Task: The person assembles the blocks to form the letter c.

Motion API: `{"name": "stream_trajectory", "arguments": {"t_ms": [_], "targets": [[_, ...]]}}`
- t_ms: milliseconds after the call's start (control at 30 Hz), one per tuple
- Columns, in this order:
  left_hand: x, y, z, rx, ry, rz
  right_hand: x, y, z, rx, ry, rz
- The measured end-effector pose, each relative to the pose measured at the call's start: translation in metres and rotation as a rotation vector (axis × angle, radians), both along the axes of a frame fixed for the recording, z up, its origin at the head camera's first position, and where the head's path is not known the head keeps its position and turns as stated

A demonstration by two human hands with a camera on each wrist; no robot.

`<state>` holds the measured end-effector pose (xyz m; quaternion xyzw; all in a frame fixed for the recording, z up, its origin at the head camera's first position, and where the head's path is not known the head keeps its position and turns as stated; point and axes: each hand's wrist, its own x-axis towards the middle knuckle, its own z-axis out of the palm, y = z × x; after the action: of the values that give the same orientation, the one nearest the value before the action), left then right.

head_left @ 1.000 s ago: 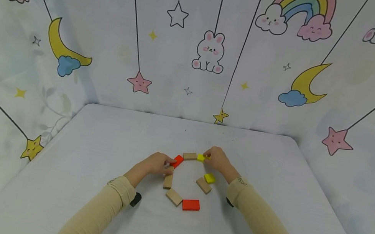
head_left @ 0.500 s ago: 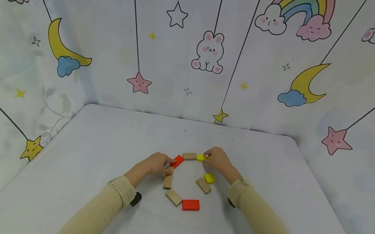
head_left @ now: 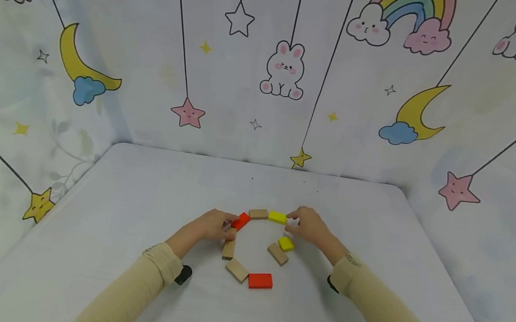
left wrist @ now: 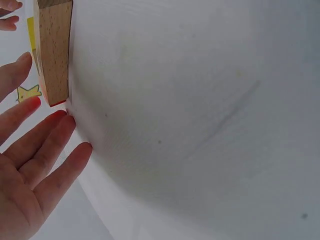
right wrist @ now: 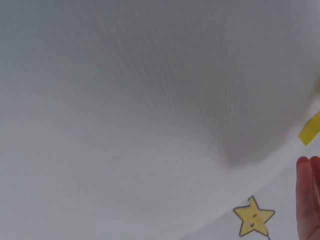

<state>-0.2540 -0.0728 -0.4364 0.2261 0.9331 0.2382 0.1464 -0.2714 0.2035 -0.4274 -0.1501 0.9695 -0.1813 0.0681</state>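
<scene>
Red, yellow and plain wooden blocks lie in a loose ring in the head view. My left hand (head_left: 210,224) is at the ring's left side, its fingertips at a red block (head_left: 243,220) and a wooden block (head_left: 228,251). The left wrist view has its fingers spread and nearly straight beside a wooden block (left wrist: 54,55). At the far side, a yellow block (head_left: 277,217) follows another wooden block (head_left: 259,214). My right hand (head_left: 311,227) is by the yellow block's right end, fingers extended; whether they touch it is unclear. The right wrist view catches only straight fingers (right wrist: 306,200).
Nearer the front lie a wooden block (head_left: 237,271) and a red block (head_left: 261,281). Inside the right part, a yellow block (head_left: 285,244) touches a wooden block (head_left: 278,254). All rest on a white table (head_left: 165,177) before a patterned cloth backdrop (head_left: 228,83).
My right hand has let go of the far yellow block and drawn a little to the right, uncovering it. The left hand has kept its place; the view has shifted slightly.
</scene>
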Motion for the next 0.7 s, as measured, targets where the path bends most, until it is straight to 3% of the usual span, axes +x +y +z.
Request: {"name": "stream_trajectory", "arguments": {"t_ms": [367, 700], "targets": [[0.022, 0.008, 0.007, -0.025, 0.181, -0.114, 0.027, -0.009, 0.006, 0.002, -0.025, 0.057], [0.05, 0.024, 0.014, -0.025, 0.2, -0.243, 0.042, -0.018, 0.008, 0.0, -0.029, 0.107]]}}
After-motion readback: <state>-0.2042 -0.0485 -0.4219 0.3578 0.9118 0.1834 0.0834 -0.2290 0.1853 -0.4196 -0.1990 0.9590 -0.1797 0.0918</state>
